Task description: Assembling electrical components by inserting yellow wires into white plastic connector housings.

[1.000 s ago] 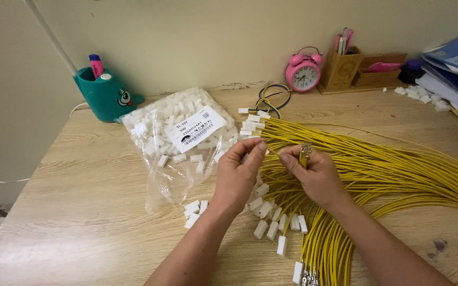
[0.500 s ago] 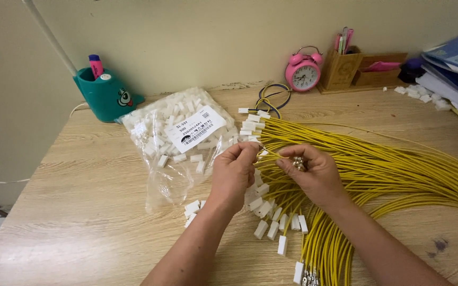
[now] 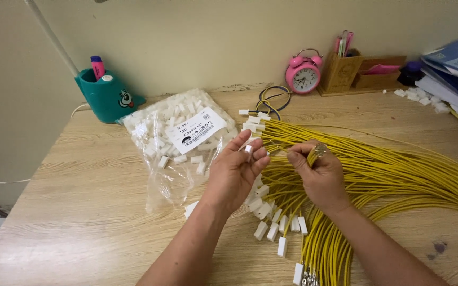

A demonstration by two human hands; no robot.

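Note:
My left hand (image 3: 235,172) pinches a small white plastic connector (image 3: 248,150) between its fingertips. Just to its right, my right hand (image 3: 318,177) is closed around the end of a yellow wire (image 3: 311,157). Both hands hover over a big bundle of yellow wires (image 3: 398,177) that fans across the wooden table (image 3: 80,212). Several wire ends below my hands carry white connectors (image 3: 274,228). A clear plastic bag of loose white connectors (image 3: 178,135) lies left of my left hand.
At the back stand a teal pen holder (image 3: 104,95), a pink alarm clock (image 3: 303,74) and a wooden organiser (image 3: 359,74). A stack of papers (image 3: 454,74) sits at the far right, with loose white connectors (image 3: 420,99) beside it. A coiled cable (image 3: 271,100) lies near the clock.
My hands have drawn slightly apart and lowered a little. The left hand's fingers have opened around the white connector while the right hand keeps hold of the wire end.

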